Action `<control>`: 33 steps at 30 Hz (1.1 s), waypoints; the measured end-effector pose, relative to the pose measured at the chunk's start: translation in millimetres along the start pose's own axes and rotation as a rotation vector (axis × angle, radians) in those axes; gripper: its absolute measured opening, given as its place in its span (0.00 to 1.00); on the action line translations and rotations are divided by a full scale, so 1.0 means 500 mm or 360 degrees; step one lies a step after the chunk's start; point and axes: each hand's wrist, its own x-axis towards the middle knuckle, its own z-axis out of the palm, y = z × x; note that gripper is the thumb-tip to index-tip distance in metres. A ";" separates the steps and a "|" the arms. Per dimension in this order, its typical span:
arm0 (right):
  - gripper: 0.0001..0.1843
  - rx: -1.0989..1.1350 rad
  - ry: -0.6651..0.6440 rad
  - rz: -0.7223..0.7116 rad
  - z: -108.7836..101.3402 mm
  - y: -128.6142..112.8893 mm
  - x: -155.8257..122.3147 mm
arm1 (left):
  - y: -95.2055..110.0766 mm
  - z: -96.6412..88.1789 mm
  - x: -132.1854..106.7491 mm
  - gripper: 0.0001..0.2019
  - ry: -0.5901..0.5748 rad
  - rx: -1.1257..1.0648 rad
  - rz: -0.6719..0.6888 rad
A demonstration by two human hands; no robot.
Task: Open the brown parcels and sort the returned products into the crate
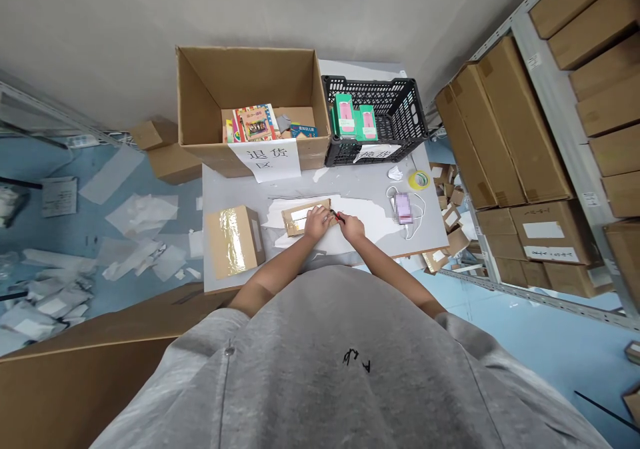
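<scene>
A small flat cardboard parcel (299, 217) with a white label lies on the grey table (350, 186), on top of white wrapping paper. My left hand (317, 222) rests on the parcel's right end, fingers curled over it. My right hand (351, 226) is closed on a small red and black tool (337, 216) whose tip touches the parcel's right edge.
A taped brown box (234, 240) sits at the table's left. A large open carton (250, 106) with books and a black crate (377, 119) with green packs stand behind. A phone (403, 207) with cable and a tape roll (419, 180) lie right. Shelves of cartons stand right; paper litters the floor.
</scene>
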 end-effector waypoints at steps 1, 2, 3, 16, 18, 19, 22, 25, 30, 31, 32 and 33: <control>0.25 0.0001 0.0002 -0.0002 -0.001 0.001 0.000 | -0.001 0.001 0.000 0.13 0.0005 -0.0006 -0.0003; 0.25 0.0002 0.0000 -0.0006 -0.001 0.003 -0.001 | -0.002 0.003 0.000 0.13 0.0012 -0.0009 -0.0008; 0.24 0.0002 -0.0007 -0.0013 -0.002 0.006 -0.004 | -0.003 0.004 0.000 0.13 0.0019 -0.0008 -0.0015; 0.20 -0.0098 -0.0027 -0.0016 -0.005 0.000 -0.012 | -0.006 0.005 -0.007 0.13 0.0020 0.0045 0.0016; 0.19 -0.0112 -0.0033 -0.0047 -0.002 0.012 -0.018 | -0.004 0.007 -0.006 0.13 0.0020 0.0077 0.0030; 0.19 -0.0114 -0.0024 -0.0058 -0.001 0.017 -0.018 | -0.003 0.006 -0.006 0.13 0.0016 0.0093 0.0040; 0.20 -0.0114 0.0011 -0.0034 0.003 0.016 -0.009 | -0.005 -0.005 -0.008 0.13 -0.0035 0.0151 0.0120; 0.22 -0.0107 0.0034 0.0008 0.012 -0.002 0.006 | -0.012 -0.028 -0.023 0.19 -0.0119 0.0278 0.0238; 0.24 -0.0033 0.0092 0.0010 0.029 -0.008 0.016 | -0.008 -0.052 -0.068 0.17 -0.0206 0.0395 0.0381; 0.24 0.0011 0.0100 0.0006 0.032 -0.001 0.016 | -0.004 -0.053 -0.076 0.18 -0.0195 0.0388 0.0366; 0.23 0.0076 0.0101 0.0001 0.033 0.008 0.017 | 0.000 -0.055 -0.083 0.19 -0.0168 0.0377 0.0329; 0.24 0.0162 0.0094 0.0000 0.035 0.020 0.017 | 0.004 -0.057 -0.089 0.19 -0.0124 0.0365 0.0270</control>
